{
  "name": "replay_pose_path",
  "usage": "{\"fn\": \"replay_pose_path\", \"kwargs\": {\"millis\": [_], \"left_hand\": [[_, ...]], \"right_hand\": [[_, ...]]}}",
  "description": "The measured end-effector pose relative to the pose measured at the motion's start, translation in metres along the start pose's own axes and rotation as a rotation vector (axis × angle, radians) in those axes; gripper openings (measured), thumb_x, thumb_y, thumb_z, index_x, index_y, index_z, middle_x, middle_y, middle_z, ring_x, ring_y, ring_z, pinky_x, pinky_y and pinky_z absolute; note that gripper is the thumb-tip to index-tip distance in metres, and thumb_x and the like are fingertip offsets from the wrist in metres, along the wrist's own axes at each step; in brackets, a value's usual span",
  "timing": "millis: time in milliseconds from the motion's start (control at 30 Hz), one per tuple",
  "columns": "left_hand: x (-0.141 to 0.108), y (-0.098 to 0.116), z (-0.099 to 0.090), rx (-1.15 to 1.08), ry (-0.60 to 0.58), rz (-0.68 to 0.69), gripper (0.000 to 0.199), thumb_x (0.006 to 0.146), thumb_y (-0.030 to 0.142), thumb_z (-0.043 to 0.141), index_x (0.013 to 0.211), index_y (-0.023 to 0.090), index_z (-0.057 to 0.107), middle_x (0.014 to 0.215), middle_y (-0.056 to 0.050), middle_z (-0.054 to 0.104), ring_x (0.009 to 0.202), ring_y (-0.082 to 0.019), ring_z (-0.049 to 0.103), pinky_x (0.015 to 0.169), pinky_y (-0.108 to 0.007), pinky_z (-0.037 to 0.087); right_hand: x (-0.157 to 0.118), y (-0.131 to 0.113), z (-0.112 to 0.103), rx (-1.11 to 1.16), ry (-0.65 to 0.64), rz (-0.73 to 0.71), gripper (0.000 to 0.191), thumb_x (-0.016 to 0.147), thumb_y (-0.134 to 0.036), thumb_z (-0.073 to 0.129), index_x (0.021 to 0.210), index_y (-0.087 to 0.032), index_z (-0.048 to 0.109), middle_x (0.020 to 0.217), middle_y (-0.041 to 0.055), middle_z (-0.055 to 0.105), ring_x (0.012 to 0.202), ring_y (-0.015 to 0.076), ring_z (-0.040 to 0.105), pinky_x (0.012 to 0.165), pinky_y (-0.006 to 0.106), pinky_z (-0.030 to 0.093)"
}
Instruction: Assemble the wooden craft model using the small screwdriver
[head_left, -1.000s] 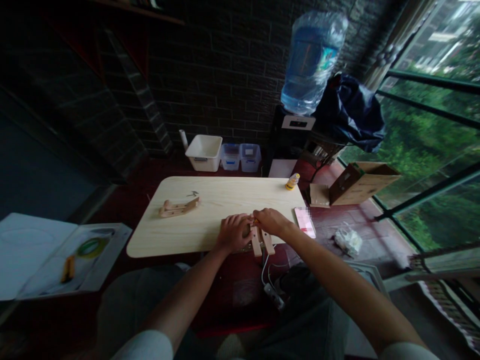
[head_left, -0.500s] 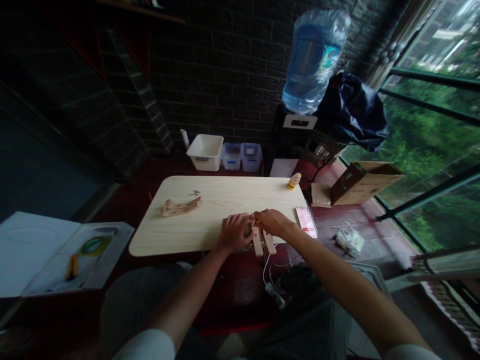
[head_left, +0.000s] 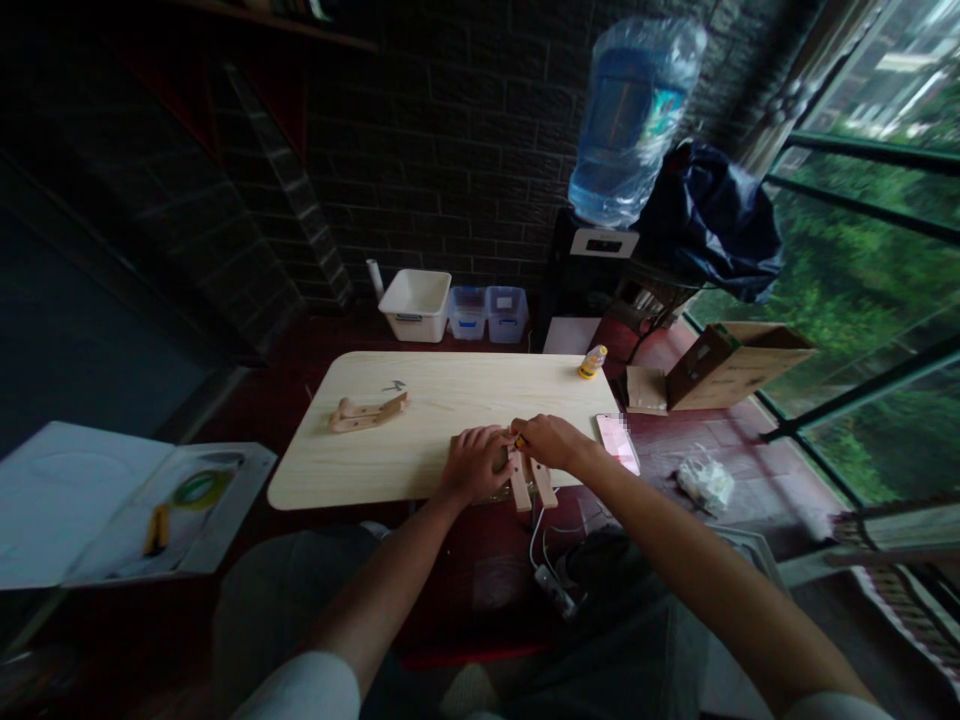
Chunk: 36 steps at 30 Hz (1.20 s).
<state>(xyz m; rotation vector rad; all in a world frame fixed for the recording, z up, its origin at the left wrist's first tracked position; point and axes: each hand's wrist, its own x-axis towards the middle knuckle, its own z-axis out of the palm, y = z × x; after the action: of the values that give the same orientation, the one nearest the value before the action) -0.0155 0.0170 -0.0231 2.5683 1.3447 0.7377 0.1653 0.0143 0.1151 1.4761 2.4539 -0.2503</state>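
At the front edge of the pale table (head_left: pixel 375 470), my left hand (head_left: pixel 474 465) is wrapped over a wooden piece (head_left: pixel 519 487) and holds it down. Two light wooden legs with dark holes stick out from it towards me, past the table edge. Closed beside it, my right hand (head_left: pixel 553 441) grips a small yellow-and-black tool (head_left: pixel 519 441) against the wood, just right of my left fingers. Most of the tool is hidden by my fingers, so its kind is unclear. A second, curved wooden piece (head_left: pixel 367 412) with holes lies on the left of the table, near some small dark metal parts (head_left: pixel 394 385).
A yellow-capped bottle (head_left: pixel 592 362) and a pink phone-like slab (head_left: pixel 618 443) are at the table's right side. An open white case (head_left: pixel 172 510) stands to the left. Plastic bins (head_left: pixel 416 305) and a water dispenser (head_left: pixel 600 245) line the wall. A cable with a power strip (head_left: pixel 553 590) lies below.
The view has shifted slightly, so the table appears a little further right. My right hand has turned slightly at the tool; my left hand stays on the wooden piece.
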Motion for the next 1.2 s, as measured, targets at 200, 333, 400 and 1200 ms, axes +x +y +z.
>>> {"fn": "replay_pose_path", "kwargs": {"millis": [200,333,400,1200], "left_hand": [[0.001,-0.001,-0.001,-0.012,0.01,0.024,0.034,0.087,0.039,0.064,0.12,0.032,0.06,0.139,-0.004,0.058,0.13,-0.028,0.049,0.109,-0.048,0.037],[0.001,0.0,-0.002,-0.011,-0.005,0.013,0.034,0.088,0.039,0.063,0.121,0.032,0.059,0.139,-0.004,0.058,0.13,-0.028,0.049,0.11,-0.049,0.036],[0.001,0.001,-0.002,-0.01,-0.015,0.006,0.034,0.088,0.04,0.062,0.121,0.033,0.059,0.14,-0.003,0.058,0.131,-0.028,0.049,0.11,-0.049,0.036],[0.001,0.0,0.001,-0.017,0.0,-0.002,0.036,0.087,0.04,0.064,0.121,0.031,0.061,0.14,-0.004,0.058,0.129,-0.029,0.05,0.109,-0.048,0.036]], "right_hand": [[0.002,-0.001,0.001,0.007,-0.002,0.018,0.027,0.102,-0.029,0.052,0.124,-0.014,0.06,0.112,0.0175,0.074,0.106,0.0264,0.071,0.087,0.032,0.053],[0.002,-0.002,0.0,0.017,0.005,0.048,0.029,0.102,-0.031,0.052,0.123,-0.013,0.06,0.111,0.0181,0.074,0.105,0.0273,0.072,0.086,0.032,0.053],[0.001,-0.002,-0.001,0.026,-0.002,0.044,0.03,0.102,-0.033,0.052,0.123,-0.014,0.06,0.112,0.018,0.074,0.107,0.0268,0.071,0.087,0.032,0.052],[0.003,0.011,0.011,0.103,0.039,-0.02,0.029,0.1,-0.029,0.055,0.126,-0.017,0.058,0.113,0.0147,0.074,0.107,0.0259,0.071,0.085,0.029,0.049]]}}
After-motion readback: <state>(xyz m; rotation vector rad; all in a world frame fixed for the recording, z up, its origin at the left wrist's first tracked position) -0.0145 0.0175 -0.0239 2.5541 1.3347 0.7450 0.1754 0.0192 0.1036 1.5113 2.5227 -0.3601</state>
